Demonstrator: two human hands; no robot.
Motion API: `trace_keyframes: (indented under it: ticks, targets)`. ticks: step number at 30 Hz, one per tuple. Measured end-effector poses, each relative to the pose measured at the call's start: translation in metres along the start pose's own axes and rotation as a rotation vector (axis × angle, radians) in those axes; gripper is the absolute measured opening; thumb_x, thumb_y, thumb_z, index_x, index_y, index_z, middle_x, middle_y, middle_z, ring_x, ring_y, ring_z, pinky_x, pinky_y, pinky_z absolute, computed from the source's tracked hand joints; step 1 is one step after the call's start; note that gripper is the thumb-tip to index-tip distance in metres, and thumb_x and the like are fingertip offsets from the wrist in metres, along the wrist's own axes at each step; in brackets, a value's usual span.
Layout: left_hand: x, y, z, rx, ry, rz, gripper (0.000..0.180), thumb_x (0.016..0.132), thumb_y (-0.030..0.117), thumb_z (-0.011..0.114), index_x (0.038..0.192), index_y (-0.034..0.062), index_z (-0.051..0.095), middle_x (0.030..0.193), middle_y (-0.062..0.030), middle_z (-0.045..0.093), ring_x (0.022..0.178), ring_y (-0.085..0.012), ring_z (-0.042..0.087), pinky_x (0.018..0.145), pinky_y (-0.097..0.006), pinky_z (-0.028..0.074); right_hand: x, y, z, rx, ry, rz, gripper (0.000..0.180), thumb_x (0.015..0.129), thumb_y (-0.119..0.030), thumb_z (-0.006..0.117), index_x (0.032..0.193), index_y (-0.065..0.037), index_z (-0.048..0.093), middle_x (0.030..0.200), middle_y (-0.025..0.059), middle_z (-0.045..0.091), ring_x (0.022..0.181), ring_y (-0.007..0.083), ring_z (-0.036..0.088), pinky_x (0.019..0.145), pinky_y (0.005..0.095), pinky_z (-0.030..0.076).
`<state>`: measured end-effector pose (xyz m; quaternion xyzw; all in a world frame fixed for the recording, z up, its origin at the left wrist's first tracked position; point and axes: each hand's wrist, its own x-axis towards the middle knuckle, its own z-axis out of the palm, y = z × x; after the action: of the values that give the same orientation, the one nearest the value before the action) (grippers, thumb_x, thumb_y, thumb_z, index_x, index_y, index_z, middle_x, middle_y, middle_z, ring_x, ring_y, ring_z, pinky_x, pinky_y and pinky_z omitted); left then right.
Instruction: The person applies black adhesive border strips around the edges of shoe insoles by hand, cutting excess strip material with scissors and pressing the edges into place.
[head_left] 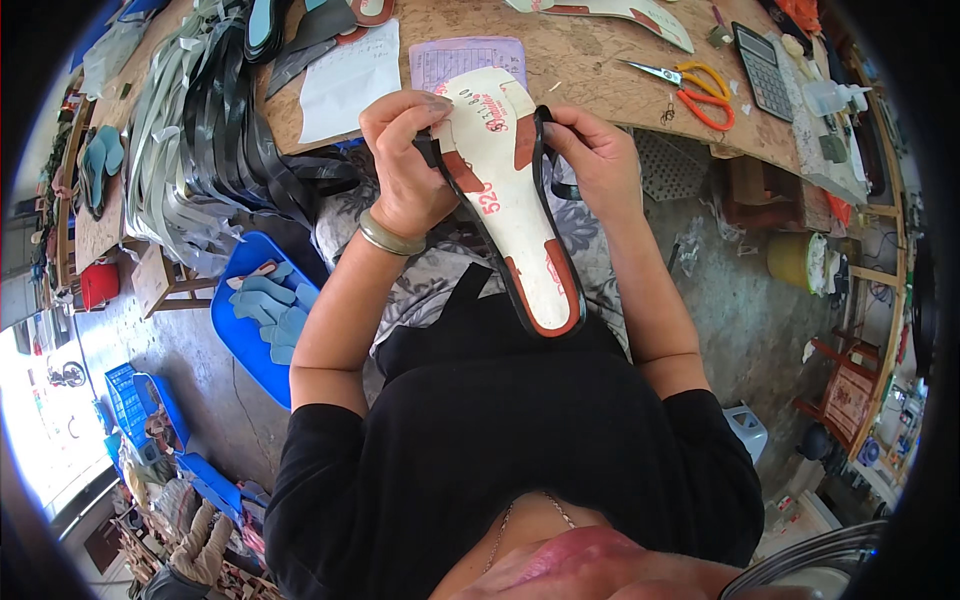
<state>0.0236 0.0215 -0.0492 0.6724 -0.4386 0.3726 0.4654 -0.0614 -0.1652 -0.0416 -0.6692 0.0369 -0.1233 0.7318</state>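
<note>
A white shoe insole (pixel 500 170) with reddish-brown patches is held up between my two hands, its heel end toward my body. Along its edge runs a narrow black strip (pixel 512 296), curving around the heel and up both sides. My left hand (pixel 405 165) is closed on the insole's upper left edge, thumb and fingers pinching it where the black strip ends. On the other side, my right hand (pixel 602 165) pinches the strip against the right edge, and a loop of it hangs below the fingers.
Black and pale strips (pixel 185 150) drape over the table's left edge. Paper sheets (pixel 345 85), a purple notepad (pixel 465 60), scissors (pixel 700 90), a calculator (pixel 763 75) and a plastic bottle (pixel 832 97) lie on the wooden table. A blue tub (pixel 232 325) of blue-grey pieces stands lower left.
</note>
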Motion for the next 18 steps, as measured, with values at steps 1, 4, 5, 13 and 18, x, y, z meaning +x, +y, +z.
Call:
trace_keyframes:
  ticks: [1, 4, 5, 13, 18]
  targets:
    - [0.002, 0.003, -0.001, 0.008, -0.030, -0.031, 0.064, 0.059, 0.005, 0.084, 0.111, 0.0059, 0.047, 0.105, -0.0123, 0.053, 0.093, -0.0256, 0.055, 0.077, -0.033, 0.050, 0.000, -0.001, 0.000, -0.022, -0.014, -0.007, 0.018, 0.089, -0.006, 0.063, 0.105, 0.002, 0.067, 0.087, 0.0008, 0.067, 0.078, 0.0056, 0.060, 0.071, 0.0197, 0.048]
    - [0.019, 0.013, -0.008, -0.017, -0.176, -0.059, 0.056, 0.061, 0.003, 0.080, 0.111, 0.0056, 0.056, 0.109, -0.0122, 0.057, 0.094, -0.0259, 0.060, 0.075, -0.033, 0.053, 0.000, 0.001, -0.001, 0.022, -0.028, -0.025, 0.018, 0.090, -0.007, 0.063, 0.105, 0.001, 0.067, 0.084, 0.0004, 0.066, 0.075, 0.0051, 0.059, 0.068, 0.0192, 0.047]
    - [0.023, 0.014, -0.009, -0.047, -0.291, -0.055, 0.051, 0.062, 0.001, 0.078, 0.110, 0.0061, 0.061, 0.111, -0.0119, 0.059, 0.094, -0.0257, 0.063, 0.074, -0.032, 0.054, -0.001, -0.001, 0.000, 0.021, -0.026, -0.027, 0.018, 0.090, -0.007, 0.063, 0.105, 0.001, 0.067, 0.084, 0.0004, 0.066, 0.075, 0.0051, 0.059, 0.068, 0.0192, 0.047]
    - [0.020, 0.021, -0.001, -0.811, -0.307, -0.703, 0.042, 0.096, 0.029, 0.049, 0.120, -0.0039, 0.057, 0.128, -0.0194, 0.056, 0.116, -0.0280, 0.056, 0.099, -0.037, 0.041, 0.003, -0.015, 0.000, 0.001, 0.009, -0.030, 0.018, 0.090, -0.012, 0.064, 0.105, -0.003, 0.068, 0.078, -0.0006, 0.063, 0.067, 0.0042, 0.052, 0.062, 0.0192, 0.043]
    - [0.024, 0.028, -0.004, -1.142, -0.218, -1.022, 0.042, 0.093, 0.022, 0.051, 0.127, -0.0010, 0.045, 0.123, -0.0200, 0.059, 0.112, -0.0266, 0.058, 0.096, -0.038, 0.047, 0.010, -0.014, -0.008, -0.037, -0.048, -0.046, 0.016, 0.089, -0.012, 0.064, 0.101, -0.003, 0.071, 0.084, 0.0004, 0.067, 0.075, 0.0067, 0.058, 0.069, 0.0207, 0.046]
